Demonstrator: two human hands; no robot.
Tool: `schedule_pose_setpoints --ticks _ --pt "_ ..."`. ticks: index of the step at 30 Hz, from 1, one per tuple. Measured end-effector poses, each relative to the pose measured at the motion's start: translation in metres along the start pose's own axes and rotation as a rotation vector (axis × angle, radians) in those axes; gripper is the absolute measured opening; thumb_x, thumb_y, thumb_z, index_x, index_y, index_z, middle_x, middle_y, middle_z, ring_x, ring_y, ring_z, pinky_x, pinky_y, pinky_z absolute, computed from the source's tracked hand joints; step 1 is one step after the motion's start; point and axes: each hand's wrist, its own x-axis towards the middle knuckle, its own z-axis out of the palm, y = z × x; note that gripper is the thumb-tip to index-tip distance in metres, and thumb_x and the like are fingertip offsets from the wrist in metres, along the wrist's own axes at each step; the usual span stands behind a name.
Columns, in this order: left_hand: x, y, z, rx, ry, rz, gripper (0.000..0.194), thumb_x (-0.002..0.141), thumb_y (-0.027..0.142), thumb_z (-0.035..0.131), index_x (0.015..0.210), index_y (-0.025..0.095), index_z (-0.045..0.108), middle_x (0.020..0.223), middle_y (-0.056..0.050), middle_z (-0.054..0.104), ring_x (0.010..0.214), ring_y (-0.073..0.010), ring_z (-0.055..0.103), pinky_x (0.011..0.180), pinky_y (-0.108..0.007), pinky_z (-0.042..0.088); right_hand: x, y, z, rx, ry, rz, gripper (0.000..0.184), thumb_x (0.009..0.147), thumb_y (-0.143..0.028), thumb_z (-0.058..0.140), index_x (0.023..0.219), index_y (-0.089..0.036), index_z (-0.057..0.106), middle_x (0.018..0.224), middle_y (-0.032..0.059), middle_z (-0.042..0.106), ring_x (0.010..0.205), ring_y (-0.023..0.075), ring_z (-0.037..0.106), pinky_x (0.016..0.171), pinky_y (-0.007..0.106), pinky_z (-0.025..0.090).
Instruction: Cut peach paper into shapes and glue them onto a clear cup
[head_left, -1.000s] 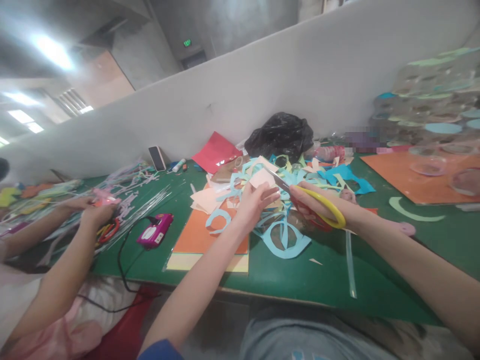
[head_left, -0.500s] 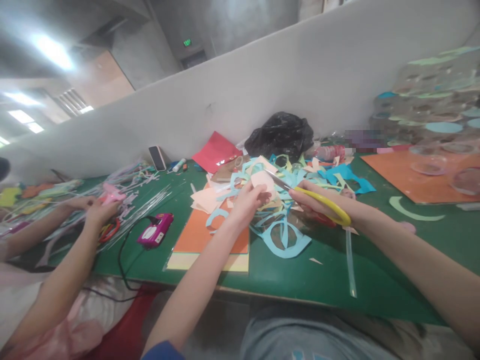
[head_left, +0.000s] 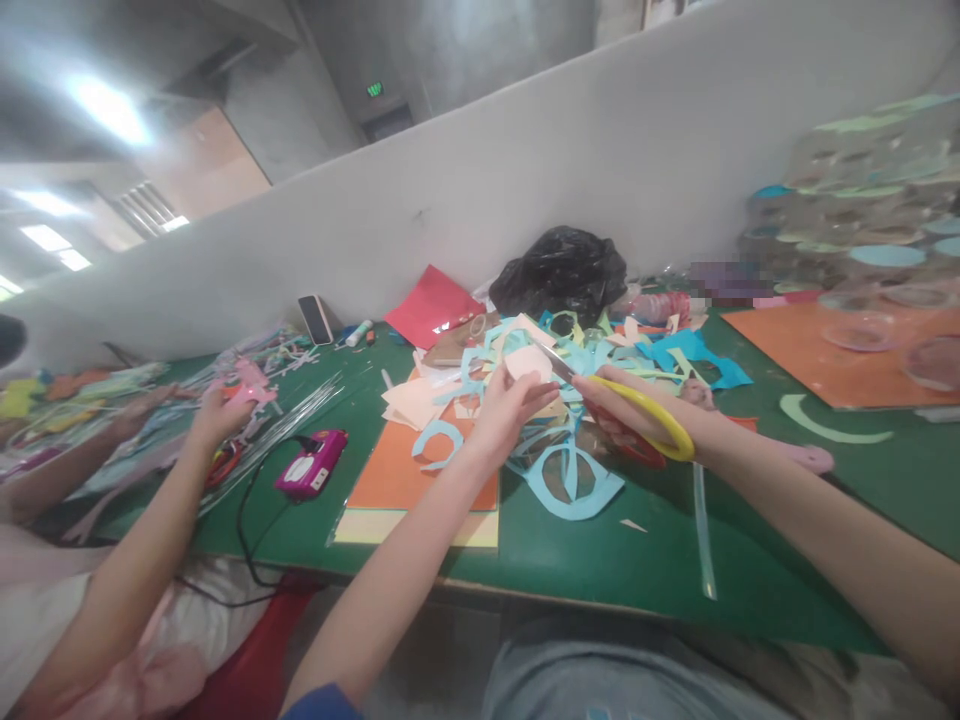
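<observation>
My left hand (head_left: 510, 408) pinches a small pale pink paper piece (head_left: 527, 362) above a heap of blue, yellow and pink paper offcuts (head_left: 559, 460). My right hand (head_left: 626, 405) is closed through the yellow and red handles of a pair of scissors (head_left: 637, 412). The scissor blades (head_left: 553, 362) meet the right edge of the pink piece.
On the green table (head_left: 615, 560) lie an orange sheet (head_left: 409, 470), a red sheet (head_left: 431, 303), a black plastic bag (head_left: 562, 270), a phone (head_left: 315, 317) and a magenta glue gun (head_left: 309, 462). At left, another person's hands (head_left: 217, 415) work on wire stems. Clear cups with paper discs (head_left: 862, 220) are stacked at right.
The pink piece has turned slightly in my left hand while the scissors stayed at its edge. The other person's nearer hand moved up and right over the wire stems.
</observation>
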Motion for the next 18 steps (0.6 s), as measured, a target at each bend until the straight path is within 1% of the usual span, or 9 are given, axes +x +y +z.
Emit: schedule_pose_setpoints --ticks 3,5,7,10,13,16,18 --pt "0.0 -0.002 0.0 -0.022 0.003 -0.017 0.03 0.078 0.018 0.072 0.105 0.017 0.059 0.104 -0.006 0.068 0.09 -0.018 0.071 0.097 -0.04 0.053 0.0 -0.005 0.002 0.036 -0.07 0.06 0.055 0.088 -0.072 0.055 0.073 -0.022 0.038 0.053 -0.0064 0.035 0.044 0.0081 0.033 0.043 0.023 0.029" --pt "0.0 -0.002 0.0 -0.026 0.015 -0.024 0.03 0.078 0.018 0.072 0.105 0.017 0.059 0.102 -0.006 0.069 0.088 -0.0179 0.071 0.095 -0.039 0.054 -0.004 -0.013 0.003 -0.007 -0.049 0.041 0.058 0.087 -0.075 0.052 0.072 -0.022 0.037 0.053 -0.0059 0.036 0.045 0.008 0.034 0.043 0.022 0.03" --pt "0.001 0.0 0.0 -0.028 0.034 -0.026 0.03 0.077 0.018 0.071 0.105 0.017 0.059 0.098 -0.005 0.069 0.085 -0.0172 0.071 0.09 -0.037 0.055 -0.009 -0.021 0.003 -0.106 -0.007 0.008 0.06 0.086 -0.079 0.049 0.073 -0.022 0.038 0.054 -0.0051 0.038 0.045 0.0087 0.037 0.043 0.023 0.032" --pt "0.003 0.001 -0.001 0.003 0.041 -0.013 0.03 0.075 0.019 0.071 0.103 0.017 0.061 0.095 -0.004 0.068 0.077 -0.0146 0.069 0.082 -0.034 0.055 -0.015 -0.029 0.001 -0.182 0.003 0.042 0.063 0.083 -0.085 0.045 0.076 -0.023 0.037 0.054 -0.0057 0.039 0.042 0.009 0.037 0.042 0.024 0.033" --pt "0.005 0.003 -0.003 0.065 0.02 0.001 0.028 0.073 0.021 0.071 0.1 0.017 0.062 0.09 -0.003 0.067 0.071 -0.0125 0.066 0.074 -0.03 0.053 -0.016 -0.03 -0.002 -0.232 0.008 0.071 0.061 0.084 -0.083 0.045 0.08 -0.023 0.037 0.054 -0.0063 0.042 0.04 0.0088 0.037 0.042 0.024 0.033" --pt "0.007 0.003 -0.005 0.114 0.013 0.004 0.026 0.073 0.023 0.072 0.096 0.017 0.062 0.088 -0.001 0.064 0.069 -0.0112 0.064 0.07 -0.028 0.05 -0.016 -0.028 -0.003 -0.277 0.034 0.039 0.06 0.085 -0.082 0.044 0.079 -0.023 0.037 0.056 -0.0055 0.044 0.043 0.0089 0.04 0.044 0.024 0.033" --pt "0.007 0.003 -0.006 0.134 0.019 0.009 0.024 0.073 0.024 0.072 0.093 0.017 0.061 0.085 -0.001 0.063 0.068 -0.0105 0.063 0.068 -0.027 0.049 -0.015 -0.026 -0.002 -0.263 0.034 0.01 0.061 0.086 -0.082 0.043 0.078 -0.023 0.036 0.056 -0.0057 0.043 0.044 0.0086 0.04 0.045 0.024 0.035"
